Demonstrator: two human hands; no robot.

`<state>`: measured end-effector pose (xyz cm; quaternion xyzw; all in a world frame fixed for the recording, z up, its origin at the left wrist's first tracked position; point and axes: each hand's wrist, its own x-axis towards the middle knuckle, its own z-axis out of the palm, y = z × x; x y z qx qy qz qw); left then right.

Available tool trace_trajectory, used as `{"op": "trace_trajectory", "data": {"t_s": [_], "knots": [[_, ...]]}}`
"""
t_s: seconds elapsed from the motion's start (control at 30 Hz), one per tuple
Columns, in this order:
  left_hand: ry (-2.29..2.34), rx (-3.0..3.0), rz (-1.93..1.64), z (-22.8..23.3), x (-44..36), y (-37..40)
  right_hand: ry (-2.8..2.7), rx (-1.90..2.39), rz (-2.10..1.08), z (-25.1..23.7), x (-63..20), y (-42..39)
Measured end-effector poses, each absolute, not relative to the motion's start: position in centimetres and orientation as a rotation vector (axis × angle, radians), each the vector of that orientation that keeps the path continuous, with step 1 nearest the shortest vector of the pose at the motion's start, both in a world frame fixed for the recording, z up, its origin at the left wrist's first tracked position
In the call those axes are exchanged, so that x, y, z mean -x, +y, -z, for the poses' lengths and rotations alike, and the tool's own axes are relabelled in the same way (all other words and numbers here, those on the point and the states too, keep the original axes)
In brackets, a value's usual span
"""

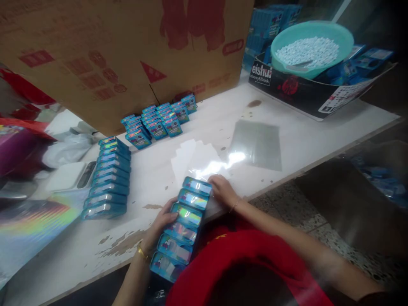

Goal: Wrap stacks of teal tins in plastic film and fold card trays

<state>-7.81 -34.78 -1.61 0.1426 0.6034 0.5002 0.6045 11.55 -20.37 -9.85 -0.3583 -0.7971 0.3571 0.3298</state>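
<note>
A row of several small blue boxes point(183, 225) with shiny holographic fronts lies at the table's near edge, overlapping like tiles. My left hand point(162, 223) presses against the row's left side. My right hand point(223, 190) rests at the row's far end, fingers on the top box and on a clear plastic bag point(219, 163) lying flat on the table point(302, 136). Neither hand lifts anything.
A second row of blue boxes point(108, 178) lies to the left, more boxes point(159, 121) stand against a large cardboard carton point(121, 55). A teal basin of white pellets point(307, 49) sits in a box at the far right. A scale point(72, 174) and holographic sheet point(32, 225) lie left.
</note>
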Motion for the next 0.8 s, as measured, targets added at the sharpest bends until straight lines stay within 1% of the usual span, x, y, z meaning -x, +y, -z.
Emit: {"op": "trace_trajectory", "data": {"t_s": [0.1,0.2,0.3,0.53,0.8], "knots": [[1.356,-0.420,-1.064,2.4,7.0,-34.3,-1.913,1.028,-1.048,9.0,-11.6,-20.4],[1.371,-0.464,-1.042,2.4,6.8,-34.3,-1.809,1.011,-1.013,7.7,-11.9,-20.2],[1.353,-0.470,-1.047,2.1,6.7,-34.2,-1.877,0.939,-0.950,6.8,-12.0,-20.0],[1.351,-0.495,-1.092,2.1,6.1,-32.2,-1.983,0.895,-0.967,7.0,-12.1,-18.2],[1.298,-0.483,-1.092,1.9,4.9,-30.4,-2.099,0.878,-1.070,7.9,-12.6,-15.6]]}}
